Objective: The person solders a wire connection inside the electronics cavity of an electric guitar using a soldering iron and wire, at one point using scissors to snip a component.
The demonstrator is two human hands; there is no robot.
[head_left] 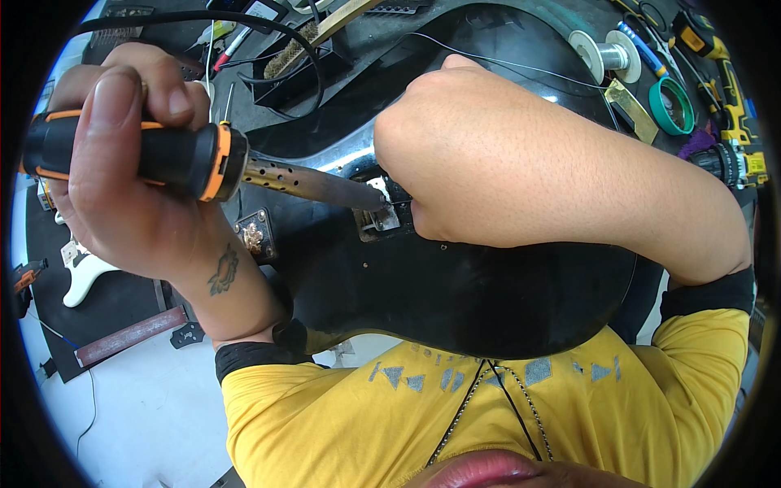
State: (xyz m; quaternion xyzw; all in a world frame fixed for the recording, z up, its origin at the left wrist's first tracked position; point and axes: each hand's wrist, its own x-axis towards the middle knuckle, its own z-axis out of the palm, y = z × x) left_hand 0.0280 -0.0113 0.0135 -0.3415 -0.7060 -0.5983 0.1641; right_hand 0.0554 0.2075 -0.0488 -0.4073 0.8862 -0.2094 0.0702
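My left hand is wrapped round a black and orange soldering iron. Its perforated metal barrel slants right, and the tip reaches a cutout in a glossy black guitar body. Bright metal shows inside that cutout, around the tip. Close beside it, on the right, my right hand is closed with its back upward, hiding most of its fingers. A thin strand, seemingly solder wire, shows between this hand and the tip. The guitar body lies flat before me.
A wire spool stands at the back right, its strand running left across the guitar. Nearby are a green ring-shaped container, scissors and a yellow power drill. A black cable loops at the back left. A reddish bar lies lower left.
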